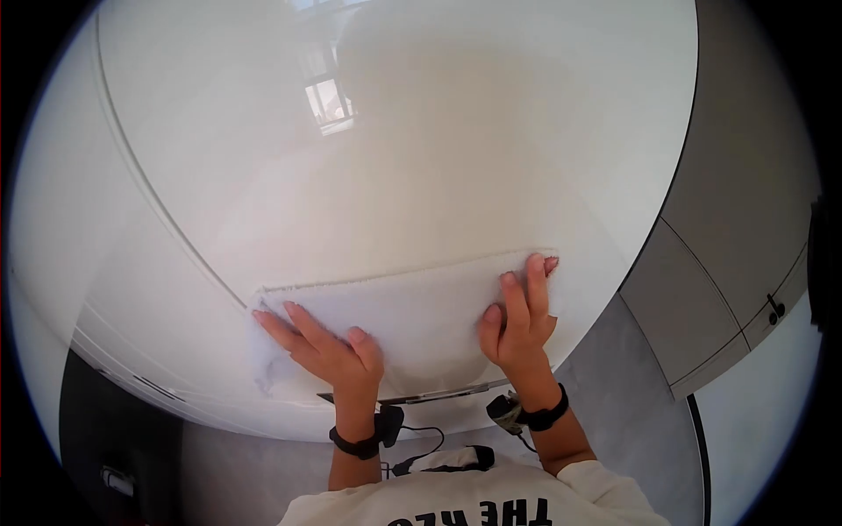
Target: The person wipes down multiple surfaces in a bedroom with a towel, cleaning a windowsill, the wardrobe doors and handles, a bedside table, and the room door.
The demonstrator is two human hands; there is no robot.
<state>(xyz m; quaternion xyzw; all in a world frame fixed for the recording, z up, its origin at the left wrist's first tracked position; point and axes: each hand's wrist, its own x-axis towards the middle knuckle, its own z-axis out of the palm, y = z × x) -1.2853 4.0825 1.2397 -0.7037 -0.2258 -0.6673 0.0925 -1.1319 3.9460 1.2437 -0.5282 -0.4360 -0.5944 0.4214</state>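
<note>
A white cloth (pixel 421 316) lies spread out, wider than it is deep, on a glossy white curved surface (pixel 491 158). On the cloth's left part rests my left hand (pixel 329 355), its fingers apart and pointing up and left. My right hand (pixel 519 324) lies on the right part, fingers spread, with the fingertips near the cloth's upper right corner. Both palms face down and neither hand is closed round the cloth. Each wrist wears a black strap with a small device and a cable.
A window reflection (pixel 329 101) shows on the glossy surface. A long seam curves down its left side. Grey cabinet doors (pixel 702 289) with a black handle (pixel 776 309) stand at the right. Grey floor (pixel 605 368) shows below, and a dark area lies at the lower left.
</note>
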